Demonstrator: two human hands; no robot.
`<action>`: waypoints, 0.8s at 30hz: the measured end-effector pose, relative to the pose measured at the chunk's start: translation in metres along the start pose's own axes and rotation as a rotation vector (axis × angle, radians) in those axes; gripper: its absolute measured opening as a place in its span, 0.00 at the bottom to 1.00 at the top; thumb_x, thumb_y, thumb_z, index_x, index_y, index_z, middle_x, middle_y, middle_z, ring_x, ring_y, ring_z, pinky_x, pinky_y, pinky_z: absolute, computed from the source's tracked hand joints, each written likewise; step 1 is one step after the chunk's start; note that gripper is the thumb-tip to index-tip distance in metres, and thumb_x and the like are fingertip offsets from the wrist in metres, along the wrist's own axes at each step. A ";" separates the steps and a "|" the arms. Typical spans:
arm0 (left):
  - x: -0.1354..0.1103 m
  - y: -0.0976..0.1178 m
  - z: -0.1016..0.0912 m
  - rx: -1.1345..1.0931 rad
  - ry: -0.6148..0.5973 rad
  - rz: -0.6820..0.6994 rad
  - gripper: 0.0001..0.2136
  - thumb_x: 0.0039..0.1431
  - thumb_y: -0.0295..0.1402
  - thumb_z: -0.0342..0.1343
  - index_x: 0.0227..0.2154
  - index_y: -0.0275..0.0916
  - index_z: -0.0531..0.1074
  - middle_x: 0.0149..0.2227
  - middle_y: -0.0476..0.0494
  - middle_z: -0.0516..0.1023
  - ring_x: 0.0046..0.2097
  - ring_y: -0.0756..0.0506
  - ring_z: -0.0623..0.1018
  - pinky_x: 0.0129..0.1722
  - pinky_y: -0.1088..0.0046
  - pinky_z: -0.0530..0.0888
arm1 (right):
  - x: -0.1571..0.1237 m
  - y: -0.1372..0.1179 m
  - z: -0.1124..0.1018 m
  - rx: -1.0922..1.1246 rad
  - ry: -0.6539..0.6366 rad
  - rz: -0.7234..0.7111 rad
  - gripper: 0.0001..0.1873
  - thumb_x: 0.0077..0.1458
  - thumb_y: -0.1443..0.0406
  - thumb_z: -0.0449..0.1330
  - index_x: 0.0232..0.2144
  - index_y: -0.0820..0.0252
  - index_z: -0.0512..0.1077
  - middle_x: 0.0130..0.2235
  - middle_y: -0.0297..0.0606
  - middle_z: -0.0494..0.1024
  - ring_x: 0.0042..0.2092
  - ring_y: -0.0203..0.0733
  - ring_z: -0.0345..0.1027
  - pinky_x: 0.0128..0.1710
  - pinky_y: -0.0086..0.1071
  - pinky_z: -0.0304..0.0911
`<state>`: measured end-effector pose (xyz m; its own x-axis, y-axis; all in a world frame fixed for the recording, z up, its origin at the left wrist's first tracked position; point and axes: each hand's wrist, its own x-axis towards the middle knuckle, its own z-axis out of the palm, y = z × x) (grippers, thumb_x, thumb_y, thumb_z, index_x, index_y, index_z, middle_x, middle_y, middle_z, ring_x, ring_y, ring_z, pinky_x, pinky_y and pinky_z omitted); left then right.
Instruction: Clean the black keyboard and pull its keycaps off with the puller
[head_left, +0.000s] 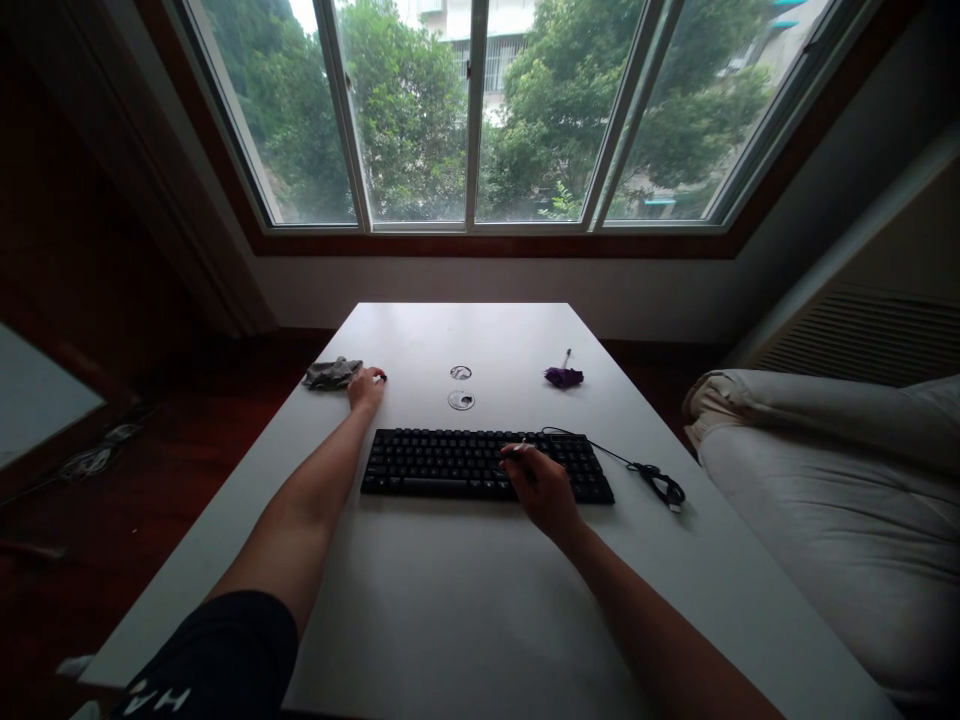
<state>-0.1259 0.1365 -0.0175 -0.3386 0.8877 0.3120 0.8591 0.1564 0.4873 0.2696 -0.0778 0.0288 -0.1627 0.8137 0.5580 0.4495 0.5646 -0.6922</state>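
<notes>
A black keyboard (435, 463) lies on the white table (450, 580) in front of me. Over its right half, my right hand (546, 488) has its fingers closed in a pinch. A small, thin item with a pale tip (523, 443) shows at those fingertips, too small to name. Further off, on the left, my left hand (365, 388) rests beside a crumpled grey cloth (332, 374). Its fingertips pinch a small black piece (382, 377), whose kind I cannot make out.
Two round, flat items, a far one (460, 372) and a near one (461, 400), lie beyond the keyboard. A bunched purple cloth (564, 377) sits at the right, a thin stick behind it. The coiled cable (660, 486) lies right. A pale sofa (825, 500) flanks the table.
</notes>
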 end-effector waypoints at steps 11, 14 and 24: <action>0.001 -0.003 0.007 0.023 0.005 0.052 0.09 0.61 0.35 0.57 0.43 0.45 0.78 0.46 0.41 0.80 0.51 0.38 0.74 0.51 0.61 0.66 | -0.002 0.001 0.003 0.048 -0.022 0.043 0.08 0.65 0.62 0.57 0.44 0.55 0.74 0.39 0.38 0.81 0.36 0.43 0.77 0.38 0.34 0.72; 0.001 -0.003 0.007 0.035 0.008 0.066 0.08 0.61 0.34 0.57 0.41 0.44 0.78 0.46 0.40 0.80 0.51 0.37 0.74 0.51 0.61 0.67 | -0.002 0.001 0.003 0.054 -0.024 0.046 0.08 0.65 0.62 0.57 0.44 0.55 0.73 0.38 0.38 0.81 0.36 0.43 0.77 0.39 0.34 0.71; 0.002 -0.004 0.008 0.028 0.012 0.079 0.09 0.65 0.33 0.52 0.41 0.45 0.78 0.45 0.41 0.81 0.51 0.37 0.73 0.51 0.59 0.66 | 0.000 0.001 0.003 0.049 -0.042 0.079 0.08 0.65 0.61 0.57 0.44 0.55 0.73 0.37 0.38 0.81 0.36 0.43 0.76 0.39 0.34 0.70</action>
<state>-0.1265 0.1410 -0.0257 -0.2741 0.8925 0.3584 0.8936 0.0986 0.4378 0.2677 -0.0771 0.0266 -0.1656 0.8607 0.4814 0.4192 0.5033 -0.7556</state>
